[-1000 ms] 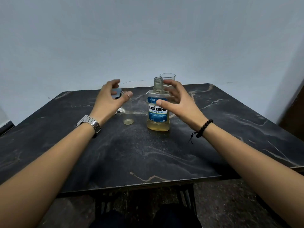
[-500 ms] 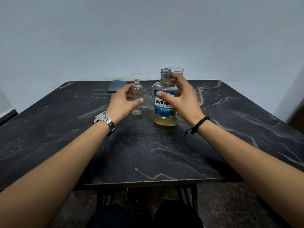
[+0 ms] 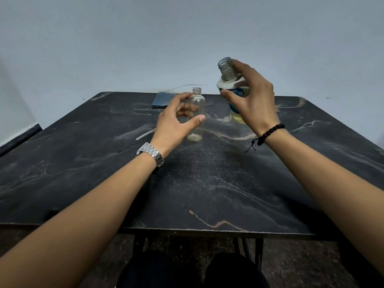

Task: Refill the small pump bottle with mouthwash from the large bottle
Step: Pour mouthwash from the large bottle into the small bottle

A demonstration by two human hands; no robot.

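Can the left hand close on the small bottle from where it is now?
Probably yes. The left hand is cupped around the small bottle, fingers behind and thumb in front, with nothing between them. The large bottle, lifted by the right hand, is off to the side.

There is only 1 view, from a camera worn on the person's head, so no second view shares any part of the scene. It looks forward and down along both forearms, which enter from the 2 lower corners and reach toward the middle. The dark counter [image 3: 207, 183] fills the centre, its near edge low in the frame and its far edge against a pale wall [image 3: 145, 38] that takes the upper third. The lens is wide: the counter's sides splay outward. The left hand [image 3: 172, 123] and right hand [image 3: 252, 96] sit near mid-frame, close to the camera. The person's knees show at the bottom edge.
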